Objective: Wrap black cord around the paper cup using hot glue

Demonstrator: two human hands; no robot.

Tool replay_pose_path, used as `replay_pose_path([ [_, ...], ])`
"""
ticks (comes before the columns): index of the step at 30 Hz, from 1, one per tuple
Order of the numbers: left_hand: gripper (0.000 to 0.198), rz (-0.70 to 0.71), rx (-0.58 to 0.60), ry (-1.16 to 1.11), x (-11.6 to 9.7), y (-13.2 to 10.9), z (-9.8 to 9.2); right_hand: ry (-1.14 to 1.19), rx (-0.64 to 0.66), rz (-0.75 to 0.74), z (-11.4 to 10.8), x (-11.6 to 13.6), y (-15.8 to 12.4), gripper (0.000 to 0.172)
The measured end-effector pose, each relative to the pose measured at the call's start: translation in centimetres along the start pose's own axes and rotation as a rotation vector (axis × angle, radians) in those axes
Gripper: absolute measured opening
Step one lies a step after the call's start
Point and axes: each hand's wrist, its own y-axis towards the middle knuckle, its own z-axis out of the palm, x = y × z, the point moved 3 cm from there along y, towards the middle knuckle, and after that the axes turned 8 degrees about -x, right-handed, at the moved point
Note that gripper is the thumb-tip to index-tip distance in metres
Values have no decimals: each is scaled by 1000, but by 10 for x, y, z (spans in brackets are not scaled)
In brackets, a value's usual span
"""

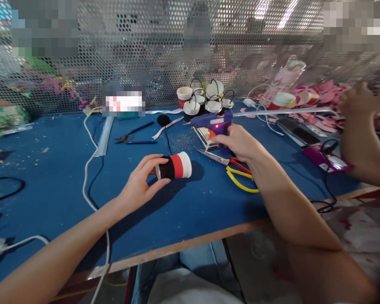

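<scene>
My left hand [141, 179] grips the black bottom end of a paper cup [175, 166] banded black, red and white, which lies on its side just above the blue table [50, 185]. My right hand [237, 141] is closed round the handle of a blue hot glue gun [210, 120] with a lit red lamp; its nozzle points left, behind the cup. Scissors [237, 169] with red and yellow handles lie under my right wrist.
Several finished cups with black wire handles [205, 100] stand at the back by the perforated metal screen. Pliers [133, 136], a white cable [88, 169] and a black pompom [163, 120] lie at left. Another person's arm [359, 139] and pink cut-outs [319, 95] are at right.
</scene>
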Motion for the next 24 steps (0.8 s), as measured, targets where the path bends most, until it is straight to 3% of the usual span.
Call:
replay_pose_path([
  [4, 40, 41, -22, 127, 5, 3, -4, 29, 97, -170, 10, 23, -32, 22],
  [8, 40, 86, -36, 230, 9, 4, -6, 28, 98, -193, 19, 30, -50, 23],
  [13, 37, 111, -49, 260, 11, 5, -6, -65, 166, -176, 24, 31, -55, 19],
  [24, 34, 165, -52, 272, 6, 6, -7, -213, 144, -179, 29, 28, -57, 19],
])
